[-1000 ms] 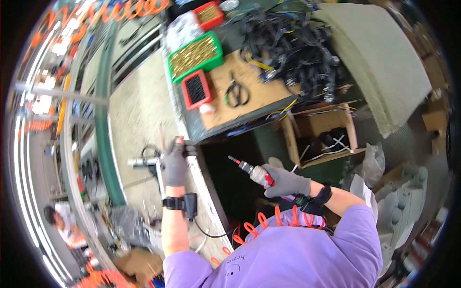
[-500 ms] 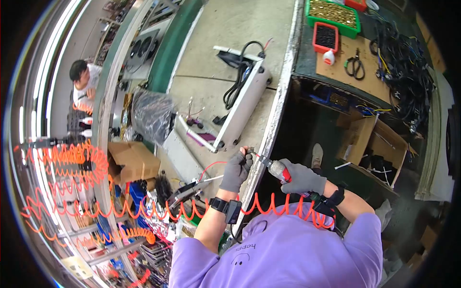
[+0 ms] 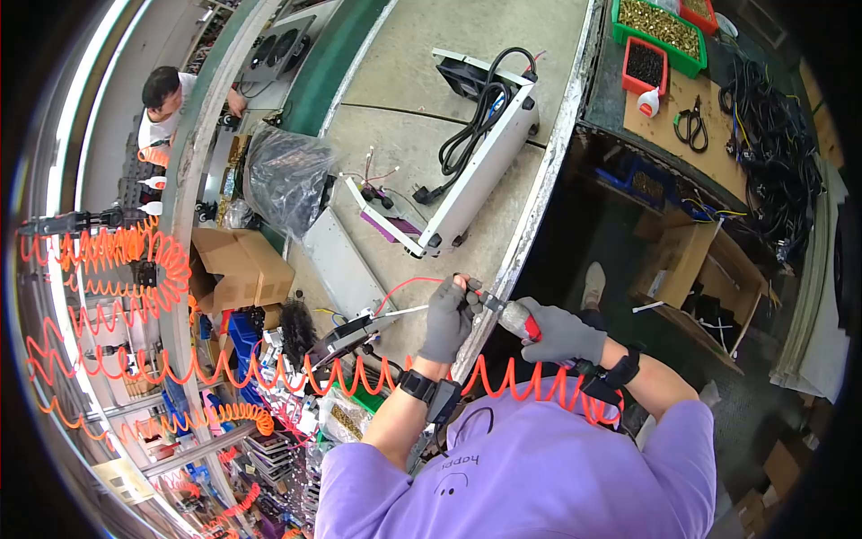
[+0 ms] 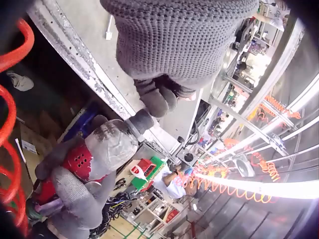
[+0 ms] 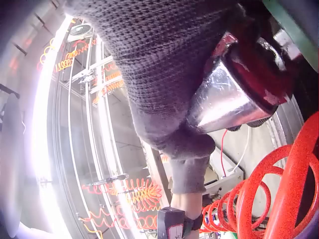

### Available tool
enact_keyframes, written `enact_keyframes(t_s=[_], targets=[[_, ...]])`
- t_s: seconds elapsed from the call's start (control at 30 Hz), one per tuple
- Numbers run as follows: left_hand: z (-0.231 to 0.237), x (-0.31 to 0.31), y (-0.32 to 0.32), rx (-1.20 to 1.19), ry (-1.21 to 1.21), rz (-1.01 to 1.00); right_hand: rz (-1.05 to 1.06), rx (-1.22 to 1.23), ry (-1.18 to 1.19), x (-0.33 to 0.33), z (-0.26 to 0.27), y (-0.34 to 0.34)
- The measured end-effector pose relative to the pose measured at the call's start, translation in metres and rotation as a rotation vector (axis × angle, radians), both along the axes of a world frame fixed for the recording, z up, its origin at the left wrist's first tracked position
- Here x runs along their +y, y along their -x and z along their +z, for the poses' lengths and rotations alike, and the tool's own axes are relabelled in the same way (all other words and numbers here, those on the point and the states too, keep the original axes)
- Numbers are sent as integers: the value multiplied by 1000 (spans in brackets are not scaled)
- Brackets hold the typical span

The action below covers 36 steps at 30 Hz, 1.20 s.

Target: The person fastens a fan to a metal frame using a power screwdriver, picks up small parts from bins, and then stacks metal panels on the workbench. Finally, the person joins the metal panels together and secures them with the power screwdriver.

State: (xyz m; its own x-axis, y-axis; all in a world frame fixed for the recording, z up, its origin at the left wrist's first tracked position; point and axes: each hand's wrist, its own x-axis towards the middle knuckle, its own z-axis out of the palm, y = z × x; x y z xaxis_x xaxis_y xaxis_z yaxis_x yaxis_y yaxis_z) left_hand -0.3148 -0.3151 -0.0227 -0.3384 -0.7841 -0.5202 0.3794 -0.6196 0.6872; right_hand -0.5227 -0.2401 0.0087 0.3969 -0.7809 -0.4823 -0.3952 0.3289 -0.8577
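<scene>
My gloved right hand (image 3: 570, 340) grips a pneumatic screwdriver (image 3: 515, 318) with a red and metal body. A coiled red hose (image 3: 512, 379) runs by it. The gloved left hand (image 3: 447, 325) meets the tool's nose, its fingers curled at the bit; whatever small thing lies between the fingertips is hidden. In the left wrist view, curled fingers (image 4: 158, 99) are right at the dark collar of the screwdriver (image 4: 112, 144). Beyond the hands, a white metal housing (image 3: 480, 166) with a coiled black power cord (image 3: 460, 148) lies on the bench (image 3: 395, 99).
A grey panel (image 3: 350, 269) and a plastic-wrapped bundle (image 3: 283, 180) lie left of the housing. Red (image 3: 645, 63) and green (image 3: 660, 31) bins, scissors (image 3: 691, 126) and black cables (image 3: 763, 126) occupy the side table. Another person (image 3: 162, 108) is across the line.
The head view has swung left, bringing the housing into full sight. My left hand has come from the bench edge by the bins to the screwdriver's tip, and the two hands are now together.
</scene>
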Motion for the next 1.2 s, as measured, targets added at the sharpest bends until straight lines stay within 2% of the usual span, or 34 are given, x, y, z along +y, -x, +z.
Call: enact_keyframes(t_s=[0.13,0.2,0.23,0.3,0.37,0.4,0.43,0.5,0.53,0.57,0.63,0.7,0.77,0.8,0.9,0.97,1.03,1.13,1.2], targets=[[3,-7,-2,5,50,-15,-6,-46,30,-7,-15,-9],[18,-13,1,-158,-86,86,-32,-45,46,-14,-31,-14],[23,-16,-2,-160,-87,86,-32,-46,44,-19,-38,-16],[33,-28,-15,-755,359,-92,10,92,19,-32,-52,-20],[52,-49,-21,-1276,845,-235,-7,89,35,-41,-64,-22],[61,-61,-20,-1437,1194,-260,5,99,25,-46,-67,-23],[69,-74,-19,-1438,1193,-264,16,109,14,-50,-70,-24],[80,-99,-21,-1653,1479,-793,32,139,6,-55,-76,-27],[73,-113,-27,-1574,1508,-930,34,140,16,-56,-77,-28],[67,-122,-28,-1574,1507,-933,35,142,26,-58,-78,-30],[58,-136,-25,-1602,1316,-1326,20,135,23,-59,-86,-34],[49,-144,-21,-1524,1283,-1346,4,132,18,-61,-89,-35],[48,-145,-17,-1596,1045,-1374,25,143,9,-64,-89,-37],[47,-143,-17,-1595,1044,-1379,23,141,7,-62,-89,-37],[42,-137,-20,-1530,1178,-1376,8,138,53,-57,-85,-33],[36,-121,-17,-1409,1392,-1298,27,104,9,-42,-77,-21],[40,-101,-11,-1322,1421,-1241,10,92,3,-22,-83,-9],[43,-80,-2,-1330,1373,-1354,103,170,59,-4,-88,7],[41,-77,-2,-1308,1376,-1323,133,185,48,-7,-89,11]])
